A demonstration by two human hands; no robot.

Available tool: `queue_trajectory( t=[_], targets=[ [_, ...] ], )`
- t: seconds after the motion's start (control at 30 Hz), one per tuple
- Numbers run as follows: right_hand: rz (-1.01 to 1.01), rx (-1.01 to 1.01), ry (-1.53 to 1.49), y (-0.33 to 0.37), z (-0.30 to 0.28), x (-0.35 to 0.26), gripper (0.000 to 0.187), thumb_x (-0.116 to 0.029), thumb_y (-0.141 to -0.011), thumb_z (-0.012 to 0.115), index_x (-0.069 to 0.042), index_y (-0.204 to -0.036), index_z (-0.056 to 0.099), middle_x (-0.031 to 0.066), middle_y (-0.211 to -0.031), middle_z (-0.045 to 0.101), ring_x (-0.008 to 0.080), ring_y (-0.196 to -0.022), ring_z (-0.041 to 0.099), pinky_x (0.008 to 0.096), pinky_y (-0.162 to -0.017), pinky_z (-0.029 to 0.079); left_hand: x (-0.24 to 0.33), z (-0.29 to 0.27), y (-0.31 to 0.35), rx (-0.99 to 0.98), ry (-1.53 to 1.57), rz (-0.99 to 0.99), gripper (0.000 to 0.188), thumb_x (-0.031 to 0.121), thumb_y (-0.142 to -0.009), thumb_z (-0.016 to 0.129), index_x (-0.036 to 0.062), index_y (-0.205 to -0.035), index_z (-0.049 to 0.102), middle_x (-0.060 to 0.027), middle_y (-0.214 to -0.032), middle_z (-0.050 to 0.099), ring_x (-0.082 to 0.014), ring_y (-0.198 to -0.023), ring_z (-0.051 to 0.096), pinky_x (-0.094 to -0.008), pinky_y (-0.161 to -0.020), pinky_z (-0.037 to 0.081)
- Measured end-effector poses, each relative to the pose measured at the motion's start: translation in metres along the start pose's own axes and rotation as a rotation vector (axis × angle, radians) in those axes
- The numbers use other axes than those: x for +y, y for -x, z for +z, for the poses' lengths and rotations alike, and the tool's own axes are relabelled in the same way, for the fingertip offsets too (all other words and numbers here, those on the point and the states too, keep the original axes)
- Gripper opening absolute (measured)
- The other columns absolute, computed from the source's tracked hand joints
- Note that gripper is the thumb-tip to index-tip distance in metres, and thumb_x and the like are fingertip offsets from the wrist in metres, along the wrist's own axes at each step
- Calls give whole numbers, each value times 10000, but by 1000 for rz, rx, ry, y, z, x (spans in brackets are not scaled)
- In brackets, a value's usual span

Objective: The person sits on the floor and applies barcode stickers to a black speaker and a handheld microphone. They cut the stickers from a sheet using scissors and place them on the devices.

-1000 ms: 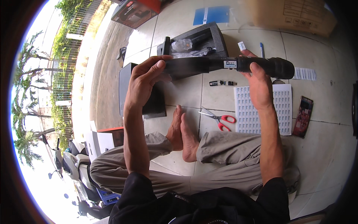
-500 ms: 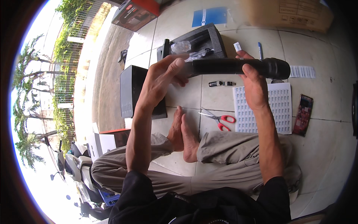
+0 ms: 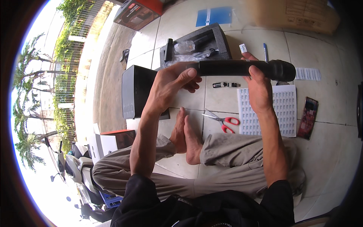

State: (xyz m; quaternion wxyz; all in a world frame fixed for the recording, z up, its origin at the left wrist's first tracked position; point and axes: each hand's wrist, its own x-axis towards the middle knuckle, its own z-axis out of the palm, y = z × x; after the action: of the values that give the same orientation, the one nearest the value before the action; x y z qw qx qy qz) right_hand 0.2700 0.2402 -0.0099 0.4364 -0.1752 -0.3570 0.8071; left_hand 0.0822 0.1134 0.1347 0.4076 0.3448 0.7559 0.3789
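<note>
A black handheld microphone lies level between my two hands, its head pointing right. My left hand is closed round its left end, the thumb along the near side. My right hand grips the body close to the head, thumb on top. A small white label appears stuck to a raised fingertip of that hand. Below the microphone on the tiles lie small batteries. A sheet of printed labels is partly covered by my right forearm.
Red-handled scissors lie by my feet. Beyond my hands sits a grey foam tray with plastic bags. Around it are a black speaker box, a blue folder, a blue pen, a phone and a cardboard box.
My left hand has shifted slightly, and its thumb now lies lower and further right at the microphone's end. The right hand keeps its grip.
</note>
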Motion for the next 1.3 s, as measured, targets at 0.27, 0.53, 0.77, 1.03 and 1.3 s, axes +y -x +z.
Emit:
queue_trajectory(
  t=[0.27, 0.53, 0.77, 1.03, 1.3],
  targets=[
    [-8, -16, 140, 4, 3, -2, 663, -350, -857, 757, -31, -1396, 538, 90, -1438, 497, 213, -1351, 412, 400, -1094, 397, -25, 7, 7, -121, 283, 124, 612, 438, -992, 611, -61, -1343, 561, -173, -1193, 650, -204, -811, 721, -304, -725, 599],
    [164, -201, 525, 7, 10, -3, 609, -411, -876, 773, 38, -1251, 606, 129, -1387, 506, 216, -1260, 514, 414, -1080, 424, -55, -51, -2, 330, 429, 296, 368, 266, -1049, 562, -58, -1197, 653, -122, -964, 697, -180, -740, 712, -263, -664, 587],
    [232, -40, 430, 1, 4, -4, 400, -222, -917, 724, 9, -1228, 629, 133, -1371, 545, 232, -1177, 578, 362, -991, 474, -123, -117, -34, 596, 184, 223, 425, 342, -1018, 621, -39, -1197, 681, -73, -966, 678, -147, -806, 668, -275, -769, 556],
    [241, 69, 361, -2, -2, 9, 299, -187, -931, 699, -6, -1165, 658, 131, -1287, 611, 216, -1068, 638, 342, -902, 521, -171, -131, -72, 485, -104, -45, 303, 259, -990, 595, 22, -1132, 722, -85, -995, 703, -188, -887, 672, -327, -822, 547],
    [217, 132, 333, -7, -13, 22, 220, -117, -959, 639, -20, -1155, 660, 126, -1226, 652, 187, -969, 663, 335, -822, 549, -115, -84, -193, 324, -804, 684, 111, 119, -905, 692, 41, -959, 750, -146, -939, 737, -283, -852, 712, -388, -754, 566]
  ],
)
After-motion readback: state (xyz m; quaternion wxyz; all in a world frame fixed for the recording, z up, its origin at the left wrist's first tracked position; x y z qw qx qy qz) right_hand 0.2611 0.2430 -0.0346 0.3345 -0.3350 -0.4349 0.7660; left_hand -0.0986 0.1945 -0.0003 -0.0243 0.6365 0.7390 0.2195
